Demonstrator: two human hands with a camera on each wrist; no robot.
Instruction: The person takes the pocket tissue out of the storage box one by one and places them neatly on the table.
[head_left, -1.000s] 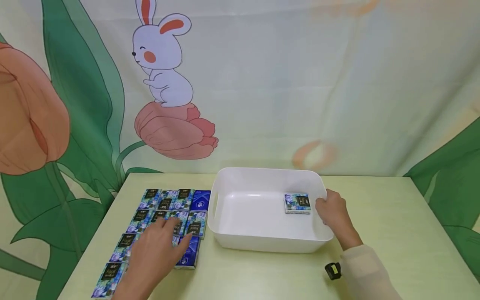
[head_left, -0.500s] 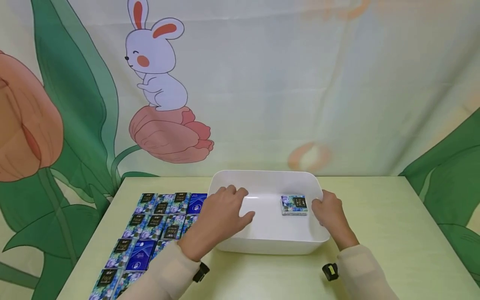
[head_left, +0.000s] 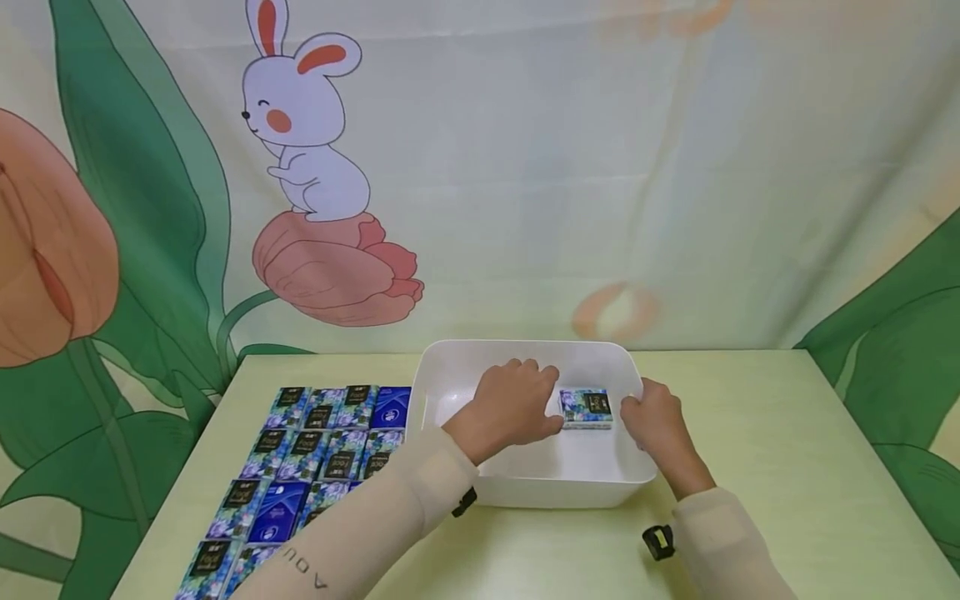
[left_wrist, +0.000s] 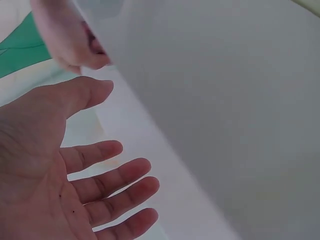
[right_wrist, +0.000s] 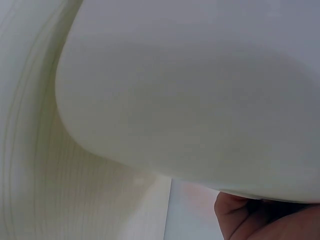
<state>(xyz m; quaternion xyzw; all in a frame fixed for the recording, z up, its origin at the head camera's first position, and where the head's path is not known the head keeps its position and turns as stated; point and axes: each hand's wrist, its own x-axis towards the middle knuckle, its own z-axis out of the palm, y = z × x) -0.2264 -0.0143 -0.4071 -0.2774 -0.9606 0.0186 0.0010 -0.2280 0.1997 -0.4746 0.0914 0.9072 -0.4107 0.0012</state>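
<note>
A white plastic basin (head_left: 555, 493) stands on the table, and one flower-print pocket tissue pack (head_left: 587, 408) lies inside it toward the right end. My left hand (head_left: 513, 400) reaches over the basin with its fingertips close to the left side of that pack. In the left wrist view the fingers of the left hand (left_wrist: 45, 150) are loosely spread, with nothing between them. At the basin's right end, my right hand (head_left: 656, 417) grips the rim. The right wrist view has the right hand (right_wrist: 270, 220) under the basin's edge, partly hidden by the wall.
Left of the basin, flower-print tissue packs (head_left: 242, 504) and dark blue tissue packs (head_left: 277, 510) lie in rows, partly covered by the left sleeve (head_left: 375, 508). A printed cloth (head_left: 480, 208) with a rabbit hangs behind the table (head_left: 750, 433).
My left hand has moved right, from above the rows of tissue packs to over the basin beside the pack in it. The right hand keeps its grip on the rim.
</note>
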